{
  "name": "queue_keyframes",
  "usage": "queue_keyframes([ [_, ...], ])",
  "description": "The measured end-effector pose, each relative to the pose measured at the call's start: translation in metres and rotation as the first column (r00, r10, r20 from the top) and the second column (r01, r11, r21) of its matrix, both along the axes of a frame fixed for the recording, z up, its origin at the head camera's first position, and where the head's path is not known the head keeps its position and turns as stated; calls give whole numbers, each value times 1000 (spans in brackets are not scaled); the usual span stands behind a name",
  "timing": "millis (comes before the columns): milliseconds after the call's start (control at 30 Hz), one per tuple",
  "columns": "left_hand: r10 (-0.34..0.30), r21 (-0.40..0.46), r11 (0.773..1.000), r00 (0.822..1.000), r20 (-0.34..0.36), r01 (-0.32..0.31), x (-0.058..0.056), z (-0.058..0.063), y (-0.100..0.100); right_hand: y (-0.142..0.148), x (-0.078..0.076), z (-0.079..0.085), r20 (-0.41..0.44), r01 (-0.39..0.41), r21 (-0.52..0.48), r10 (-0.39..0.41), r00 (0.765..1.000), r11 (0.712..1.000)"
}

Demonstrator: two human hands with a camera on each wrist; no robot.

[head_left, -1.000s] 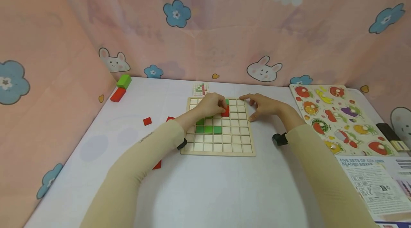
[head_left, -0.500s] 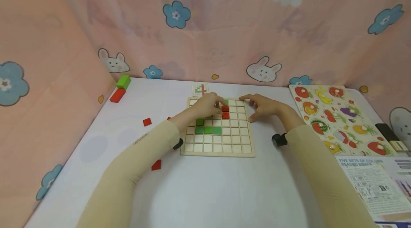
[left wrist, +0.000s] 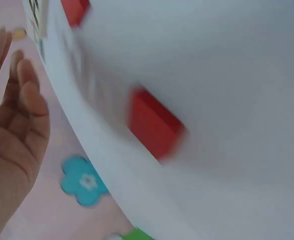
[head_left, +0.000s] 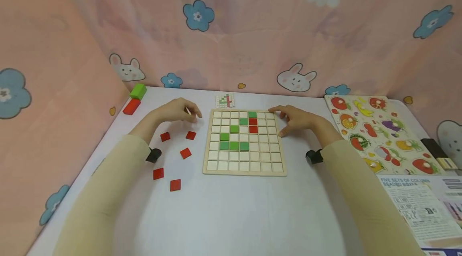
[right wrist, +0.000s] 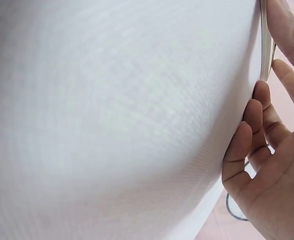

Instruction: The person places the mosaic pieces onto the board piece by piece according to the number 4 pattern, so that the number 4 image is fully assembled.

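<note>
My left hand (head_left: 178, 110) hovers left of the wooden grid board (head_left: 244, 174), fingers loosely bent and holding nothing. Near and below it, several loose red square tiles (head_left: 185, 153) are scattered on the white table; the left wrist view shows one red tile (left wrist: 154, 125) blurred. Several green tiles (head_left: 234, 146) sit in the board's cells in a stepped line and a short row. Two red tiles (head_left: 253, 129) fill cells below the top green one. My right hand (head_left: 297, 120) rests at the board's upper right, index fingertip and thumb touching its edge.
A small pattern card (head_left: 225, 100) lies behind the board. Green (head_left: 138, 91) and red blocks (head_left: 132, 106) stand at the far left. On the right are a fruit puzzle board (head_left: 382, 136), a printed box (head_left: 422, 208) and a dark object (head_left: 436, 148).
My left hand has let go of a red tile in the board and moved left, over by the loose tiles. My right hand stays at the board's edge.
</note>
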State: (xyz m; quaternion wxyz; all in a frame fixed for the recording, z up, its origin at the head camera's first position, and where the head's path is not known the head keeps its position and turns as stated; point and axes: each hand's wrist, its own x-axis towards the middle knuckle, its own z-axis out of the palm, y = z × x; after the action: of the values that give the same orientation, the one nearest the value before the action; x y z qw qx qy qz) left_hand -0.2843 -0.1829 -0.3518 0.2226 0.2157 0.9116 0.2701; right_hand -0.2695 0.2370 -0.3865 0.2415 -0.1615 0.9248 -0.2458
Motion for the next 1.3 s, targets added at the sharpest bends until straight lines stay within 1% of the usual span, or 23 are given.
queue_keyframes([
  [100, 5, -45, 999, 997, 81, -2, 4, -6, -23, 1, 0, 1, -1, 2, 1, -2, 1000, 1000],
  [167, 0, -58, 998, 993, 120, 7, 8, -10, -32, 1, 1, 2, 1, 4, -4, -4, 1000, 1000],
  [267, -7, -51, 999, 987, 161, 15, 15, -16, -36, 1, 1, 2, 5, 8, -12, -7, 1000, 1000],
  [333, -20, -37, 999, 986, 166, 26, 19, -19, -35, 0, 1, 2, 7, 9, -17, -8, 1000, 1000],
  [467, -21, -24, 999, 990, 138, 24, 22, -25, -32, 0, 1, 0, 5, 6, -16, -6, 1000, 1000],
  [667, 7, -40, 999, 997, 79, -4, 24, -31, -29, 1, 2, 0, 6, 9, -15, -9, 1000, 1000],
  [833, 12, -62, 998, 999, 30, -10, 26, -32, -26, 1, 1, 0, 6, 8, -14, -8, 1000, 1000],
  [933, 12, -60, 998, 1000, 0, -12, 27, -32, -24, 1, 0, 0, 2, 3, -19, -3, 1000, 1000],
  [1133, 50, -3, 999, 996, -69, -51, 26, -36, -14, 1, -1, -1, -3, -1, -27, 1, 1000, 1000],
  [1233, 66, 34, 997, 994, -83, -64, 26, -34, -6, 1, -1, -1, -1, -1, -25, 1, 1000, 1000],
  [1300, 78, 62, 995, 994, -82, -73, 27, -31, 3, 1, 0, -1, -1, -1, -25, 1, 1000, 1000],
])
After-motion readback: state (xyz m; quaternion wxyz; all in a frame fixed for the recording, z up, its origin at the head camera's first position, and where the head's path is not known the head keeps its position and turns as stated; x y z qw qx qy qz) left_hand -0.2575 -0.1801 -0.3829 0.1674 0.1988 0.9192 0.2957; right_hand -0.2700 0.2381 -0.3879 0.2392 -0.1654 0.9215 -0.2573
